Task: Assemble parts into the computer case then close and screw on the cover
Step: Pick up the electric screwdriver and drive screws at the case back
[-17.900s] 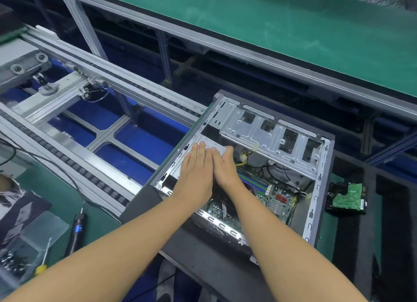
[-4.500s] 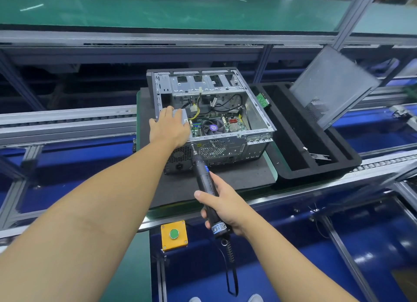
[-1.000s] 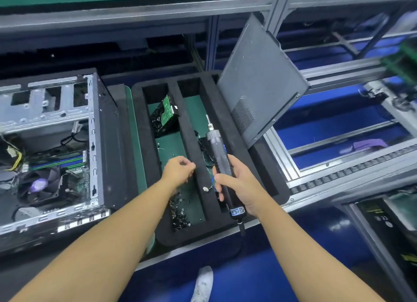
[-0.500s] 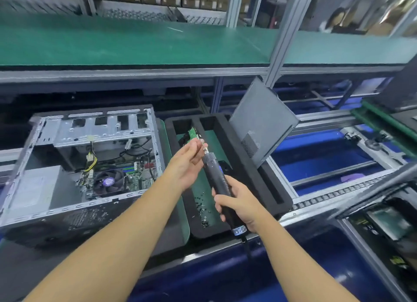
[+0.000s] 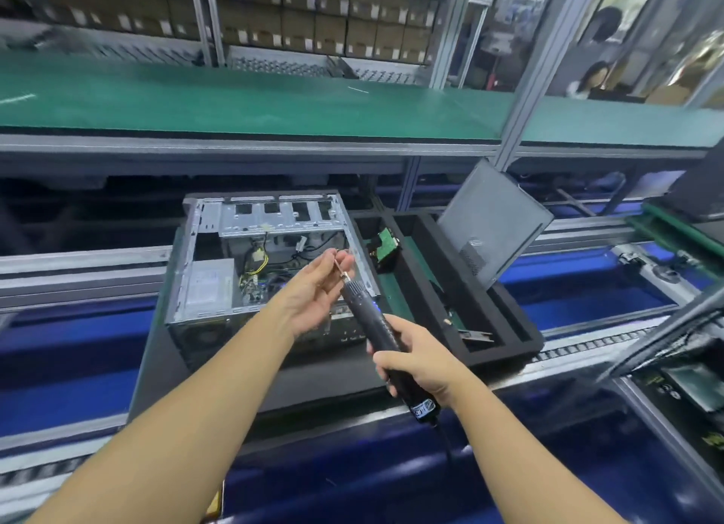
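The open computer case (image 5: pixel 203 249) lies on its side on a dark mat, with its grey power supply (image 5: pixel 209 284) and wiring exposed. My right hand (image 5: pixel 419 361) grips the black electric screwdriver (image 5: pixel 376 327), which points up and to the left over the case. My left hand (image 5: pixel 313 288) pinches the screwdriver's bit at its tip; whether a screw sits there I cannot tell. The grey side cover (image 5: pixel 495 221) leans upright in the black foam tray (image 5: pixel 505 339). A green-boarded drive (image 5: pixel 386 247) lies in the tray.
Conveyor rails (image 5: pixel 78 265) run left and right of the case. A green shelf (image 5: pixel 274 104) spans the back, with stacked boxes behind it. People sit far right at the back. Another tray (image 5: pixel 689 374) is at the right edge.
My view has swung left and lifted, centring the case. Both hands have moved left with the screwdriver from over the tray to over the case; my left hand stays at the bit.
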A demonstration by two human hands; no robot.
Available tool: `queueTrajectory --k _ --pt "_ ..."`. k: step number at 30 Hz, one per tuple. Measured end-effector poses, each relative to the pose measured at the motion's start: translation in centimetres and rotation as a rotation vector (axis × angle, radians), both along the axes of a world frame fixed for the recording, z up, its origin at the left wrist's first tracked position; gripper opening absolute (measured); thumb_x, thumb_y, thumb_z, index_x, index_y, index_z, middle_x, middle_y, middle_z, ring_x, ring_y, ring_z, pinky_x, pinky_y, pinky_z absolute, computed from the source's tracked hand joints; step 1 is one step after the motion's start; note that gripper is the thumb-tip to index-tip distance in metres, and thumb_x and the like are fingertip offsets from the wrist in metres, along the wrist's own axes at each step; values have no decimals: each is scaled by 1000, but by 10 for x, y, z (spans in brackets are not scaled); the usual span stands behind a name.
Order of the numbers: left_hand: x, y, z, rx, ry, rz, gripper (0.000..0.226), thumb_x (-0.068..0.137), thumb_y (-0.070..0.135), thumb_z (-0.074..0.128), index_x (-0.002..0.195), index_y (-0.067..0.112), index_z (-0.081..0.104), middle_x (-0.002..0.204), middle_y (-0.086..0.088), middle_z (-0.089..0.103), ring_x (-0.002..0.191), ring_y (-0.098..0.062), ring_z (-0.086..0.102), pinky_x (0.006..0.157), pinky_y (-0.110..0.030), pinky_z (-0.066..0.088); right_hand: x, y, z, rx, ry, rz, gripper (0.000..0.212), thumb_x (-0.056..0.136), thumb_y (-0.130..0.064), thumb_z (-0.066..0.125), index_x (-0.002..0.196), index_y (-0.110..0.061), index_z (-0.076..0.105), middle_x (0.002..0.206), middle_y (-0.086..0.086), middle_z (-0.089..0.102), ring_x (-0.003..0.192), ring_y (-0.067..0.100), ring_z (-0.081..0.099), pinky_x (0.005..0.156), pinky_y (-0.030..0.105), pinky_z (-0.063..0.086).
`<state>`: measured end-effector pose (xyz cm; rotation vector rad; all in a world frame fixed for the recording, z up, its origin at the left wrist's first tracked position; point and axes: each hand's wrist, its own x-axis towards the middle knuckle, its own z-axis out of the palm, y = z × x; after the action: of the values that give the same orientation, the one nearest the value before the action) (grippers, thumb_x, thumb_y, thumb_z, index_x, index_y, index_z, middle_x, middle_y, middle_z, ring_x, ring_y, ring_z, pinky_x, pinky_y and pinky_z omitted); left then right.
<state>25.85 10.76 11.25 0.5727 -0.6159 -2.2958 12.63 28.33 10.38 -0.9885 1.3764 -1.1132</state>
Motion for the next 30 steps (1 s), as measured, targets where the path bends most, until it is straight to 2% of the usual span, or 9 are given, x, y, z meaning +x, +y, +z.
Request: queueTrajectory --k 3,8,11,14,17,20,26,30 --pt "28 3 5 -4 41 3 23 83 10 62 105 1 64 101 -12 75 92 -16 74 74 -28 60 19 0 4 -23 -9 33 26 84 2 66 106 -11 63 90 4 65 64 20 56 50 31 49" --pt "62 3 11 -31 75 24 16 97 8 49 105 2 62 96 -10 72 87 -15 74 75 -30 61 40 -4 11 -35 -40 106 25 83 -2 68 103 -17 68 92 6 64 65 21 57 50 31 49" --pt "77 3 12 -36 109 35 14 92 9 52 100 3 62 94 -10 74 88 -16 74 79 -32 61 49 -8 15 -36 -43 146 25 83 -4 68 103 -19 69 90 6 64 66 22 56 51 32 49" --pt "88 1 10 -39 126 25 16 85 10 58 100 5 61 95 -9 74 89 -16 74 79 -30 61 56 -9 16 -31 -52 173 25 82 -6 70 105 -9 63 96 11 62 67 23 57 51 32 49" --pt "96 -2 4 -54 94 16 21 84 9 59 105 5 61 98 -9 75 91 -15 74 67 -25 61 62 -9 17 -18 -48 191 23 82 -6 69 104 -9 62 97 10 62 66 22 58 50 31 49" --pt "104 -6 -3 -53 81 10 24 83 9 61 106 3 63 100 -9 75 93 -16 74 68 -25 60 64 -9 18 -12 -38 215 21 83 -6 68 103 -13 63 97 8 63 66 21 59 50 30 50" --pt "113 -12 -5 -132 -73 -57 14 79 13 68 86 9 80 101 -8 76 95 -15 73 67 -22 59 65 -5 18 2 13 229 19 84 -7 66 101 -9 60 92 10 59 65 21 58 50 31 50" --pt "121 -13 0 -174 -198 -118 21 83 11 69 99 -1 72 103 -16 74 93 -21 74 64 -23 60 63 -2 16 17 78 231 23 84 -6 66 106 -7 57 94 10 60 65 22 59 50 31 50"
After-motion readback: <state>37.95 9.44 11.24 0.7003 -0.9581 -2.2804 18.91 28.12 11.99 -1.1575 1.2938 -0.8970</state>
